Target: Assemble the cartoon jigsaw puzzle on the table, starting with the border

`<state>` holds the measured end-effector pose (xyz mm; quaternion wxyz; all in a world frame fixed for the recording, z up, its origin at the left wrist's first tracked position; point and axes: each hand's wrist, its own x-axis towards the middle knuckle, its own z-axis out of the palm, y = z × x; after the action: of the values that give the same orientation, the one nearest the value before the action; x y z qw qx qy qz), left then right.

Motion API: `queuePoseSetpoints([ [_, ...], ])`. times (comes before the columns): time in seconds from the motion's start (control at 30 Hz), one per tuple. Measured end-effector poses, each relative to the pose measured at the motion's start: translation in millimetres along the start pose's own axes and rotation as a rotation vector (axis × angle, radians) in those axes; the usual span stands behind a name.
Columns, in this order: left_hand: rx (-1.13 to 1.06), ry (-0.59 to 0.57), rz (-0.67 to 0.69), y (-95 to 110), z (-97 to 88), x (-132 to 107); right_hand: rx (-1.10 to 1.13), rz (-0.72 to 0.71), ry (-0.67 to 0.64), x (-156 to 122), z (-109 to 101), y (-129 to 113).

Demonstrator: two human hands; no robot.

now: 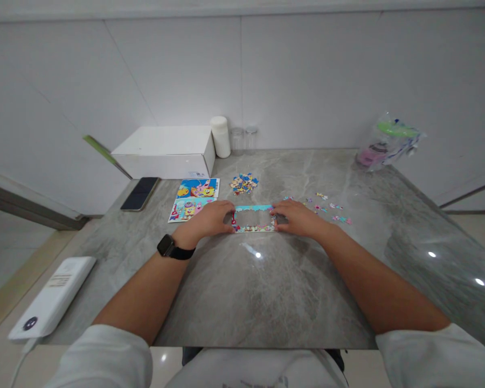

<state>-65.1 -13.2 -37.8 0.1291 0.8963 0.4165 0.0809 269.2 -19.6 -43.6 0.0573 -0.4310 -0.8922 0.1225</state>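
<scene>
On the grey table (267, 291) lies a rectangular border of joined jigsaw puzzle pieces (254, 229), its middle showing bare tabletop. My left hand (215, 217), below a black watch, grips the border's left edge between thumb and fingers. Opposite it, my right hand (298, 217) grips the right edge the same way. Beyond the border is a heap of loose puzzle pieces (244, 184). More pieces (320, 208) lie scattered to the right of my right hand. A colourful cartoon picture sheet (198, 188) is beside my left hand, which partly covers its lower corner.
A white box (161, 161), a white bottle (221, 139) and two clear glasses (237, 141) stand against the wall. At left are a phone (140, 194) and a white power bank (54, 296) with a cable. A plastic bag (388, 145) sits at the far right corner.
</scene>
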Motion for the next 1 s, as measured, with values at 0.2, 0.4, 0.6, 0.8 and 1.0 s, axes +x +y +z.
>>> queuePoseSetpoints([
  [0.2, 0.055, -0.010, -0.012, 1.5, -4.2, -1.5, 0.011, -0.027, 0.000, 0.6, 1.0, -1.6],
  [0.4, 0.070, -0.032, -0.044, 6.4, -4.9, -4.8, 0.011, -0.020, -0.008, -0.2, 1.5, -9.0],
  [0.6, 0.064, -0.031, -0.048, 11.9, -7.2, -3.5, 0.017, -0.002, -0.009, 0.4, 2.1, -11.0],
  [0.8, 0.090, -0.057, -0.036, 14.6, -9.7, -3.7, 0.035, -0.008, 0.019, 0.0, 4.0, -9.1],
  [1.0, 0.109, -0.055, -0.064, 17.8, -11.1, -3.9, 0.050, -0.024, 0.027, 1.1, 5.6, -6.0],
])
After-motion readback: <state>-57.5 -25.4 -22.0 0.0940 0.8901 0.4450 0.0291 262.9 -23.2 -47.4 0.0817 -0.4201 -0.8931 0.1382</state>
